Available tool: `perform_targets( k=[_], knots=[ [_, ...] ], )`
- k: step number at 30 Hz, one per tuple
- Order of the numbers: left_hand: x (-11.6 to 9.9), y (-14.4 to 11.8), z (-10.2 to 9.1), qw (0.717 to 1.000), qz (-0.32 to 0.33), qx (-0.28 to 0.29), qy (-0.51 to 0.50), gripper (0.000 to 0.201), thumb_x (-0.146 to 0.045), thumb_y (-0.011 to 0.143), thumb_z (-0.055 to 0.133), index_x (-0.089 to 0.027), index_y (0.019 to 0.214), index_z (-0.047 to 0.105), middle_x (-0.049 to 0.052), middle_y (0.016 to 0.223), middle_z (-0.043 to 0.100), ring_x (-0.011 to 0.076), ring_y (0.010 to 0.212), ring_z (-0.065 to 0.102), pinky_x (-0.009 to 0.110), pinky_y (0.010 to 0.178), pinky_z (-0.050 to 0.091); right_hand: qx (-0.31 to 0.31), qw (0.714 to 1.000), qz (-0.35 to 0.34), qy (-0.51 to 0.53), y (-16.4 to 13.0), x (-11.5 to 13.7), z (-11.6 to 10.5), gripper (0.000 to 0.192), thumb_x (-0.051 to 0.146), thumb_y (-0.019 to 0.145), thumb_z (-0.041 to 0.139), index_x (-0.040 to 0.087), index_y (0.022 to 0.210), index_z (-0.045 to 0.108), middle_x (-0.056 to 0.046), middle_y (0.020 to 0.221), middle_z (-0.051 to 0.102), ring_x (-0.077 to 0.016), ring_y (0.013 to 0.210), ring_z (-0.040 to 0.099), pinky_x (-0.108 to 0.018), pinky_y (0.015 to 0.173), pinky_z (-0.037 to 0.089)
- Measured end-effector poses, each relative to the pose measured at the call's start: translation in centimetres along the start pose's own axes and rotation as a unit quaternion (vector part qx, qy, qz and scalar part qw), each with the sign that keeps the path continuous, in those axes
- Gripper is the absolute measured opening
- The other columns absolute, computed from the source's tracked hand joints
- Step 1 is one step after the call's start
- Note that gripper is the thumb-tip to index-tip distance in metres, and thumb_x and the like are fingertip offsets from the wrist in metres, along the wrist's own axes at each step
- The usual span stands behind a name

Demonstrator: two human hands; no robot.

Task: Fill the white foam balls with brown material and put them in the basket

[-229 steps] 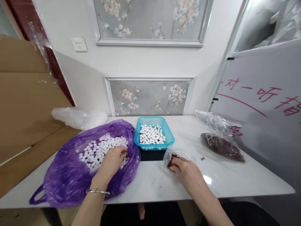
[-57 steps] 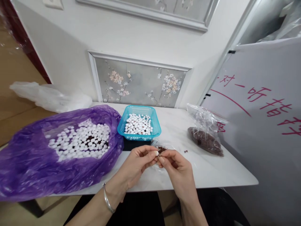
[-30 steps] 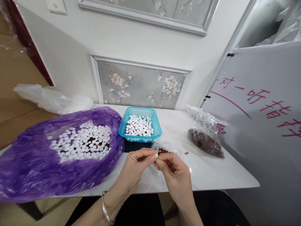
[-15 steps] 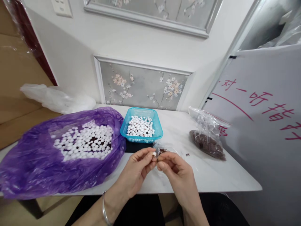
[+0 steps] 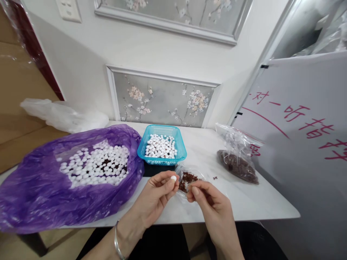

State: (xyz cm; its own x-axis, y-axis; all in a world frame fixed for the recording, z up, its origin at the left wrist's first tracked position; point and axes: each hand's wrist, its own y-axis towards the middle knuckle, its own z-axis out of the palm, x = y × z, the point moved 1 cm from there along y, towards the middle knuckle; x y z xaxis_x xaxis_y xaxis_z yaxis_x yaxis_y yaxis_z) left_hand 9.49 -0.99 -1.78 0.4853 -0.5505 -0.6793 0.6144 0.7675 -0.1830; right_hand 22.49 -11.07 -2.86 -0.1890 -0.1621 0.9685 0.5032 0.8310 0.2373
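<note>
Above table edge, left hand (image 5: 157,196) apparently pinching bead (image 5: 173,178)

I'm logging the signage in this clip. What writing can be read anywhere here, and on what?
"一对一听指挥": red handwritten characters on the white board at the right; the first and last are partly cut off, so this reading is uncertain.
A further red mark shows behind the clear plastic bag of brown bits: unreadable.
Nothing else bears text.
</note>
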Motion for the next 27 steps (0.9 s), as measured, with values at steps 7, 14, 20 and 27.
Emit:
perform_targets(
  k=[7,14,20,27],
  knots=[
    [-0.2,-0.3,0.1,1.0,0.026,0.01,0.007,0.021,-0.014,0.052,0.093,-0.015,0.067,0.078,0.001,0.07,0.077,0.0075,0.063,0.069,0.013,0.065,0.057,0.014,1.0,-0.008,0.003,0.0,0.1,0.0,0.018,0.037,0.092,0.061,0.022,0.088,0.069,-0.001,0.072,0.068,-0.0158,0.071,0.062,-0.026,0.069,0.051],
    [-0.2,0.2,0.0,1.0,0.025,-0.008,0.004,0.023,-0.012,0.061,0.089,-0.015,0.082,0.08,0.003,0.082,0.079,0.0088,0.074,0.071,0.013,0.075,0.057,0.004,1.0,-0.013,-0.013,-0.1,0.0,-0.2,0.02,0.039,0.091,0.06,0.021,0.087,0.069,-0.001,0.07,0.067,-0.0161,0.068,0.062,-0.026,0.067,0.052],
    [-0.8,0.6,-0.2,0.99,0.074,-0.032,0.112,0.022,-0.014,0.07,0.082,-0.016,0.092,0.08,0.007,0.091,0.079,0.0124,0.081,0.072,0.019,0.081,0.057,-0.017,0.991,-0.049,-0.121,0.6,-0.4,-0.9,0.021,0.039,0.094,0.055,0.023,0.089,0.067,-0.001,0.072,0.069,-0.0166,0.069,0.065,-0.025,0.066,0.054],
    [-5.1,4.9,-0.1,0.912,0.269,-0.085,0.298,0.026,-0.02,0.072,0.076,-0.015,0.097,0.077,0.008,0.099,0.078,0.0225,0.093,0.07,0.034,0.089,0.052,0.045,0.917,-0.126,-0.377,3.6,-3.8,0.0,0.028,0.027,0.09,0.045,0.023,0.095,0.072,-0.011,0.098,0.076,-0.0266,0.079,0.071,-0.036,0.068,0.052]
  ],
)
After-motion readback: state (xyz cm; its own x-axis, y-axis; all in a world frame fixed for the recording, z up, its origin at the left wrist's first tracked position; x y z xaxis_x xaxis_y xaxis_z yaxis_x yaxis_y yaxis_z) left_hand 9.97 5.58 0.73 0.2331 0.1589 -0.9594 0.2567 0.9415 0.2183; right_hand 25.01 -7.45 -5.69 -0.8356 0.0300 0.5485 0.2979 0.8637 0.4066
